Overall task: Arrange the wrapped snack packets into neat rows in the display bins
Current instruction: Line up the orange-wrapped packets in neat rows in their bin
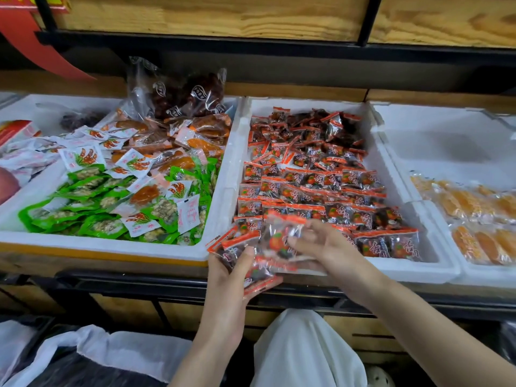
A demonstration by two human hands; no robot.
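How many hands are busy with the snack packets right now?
2. The left hand grips a bundle of red packets at the middle bin front rim; the right hand pinches a packet above it.

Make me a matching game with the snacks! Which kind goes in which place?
Things:
1 green packets
2 red packets
3 yellow-orange packets
4 dark bags

Places:
A right bin
B mixed bin, front
C middle bin, in rows
D mixed bin, back

Pairs: 1-B, 2-C, 3-A, 4-D
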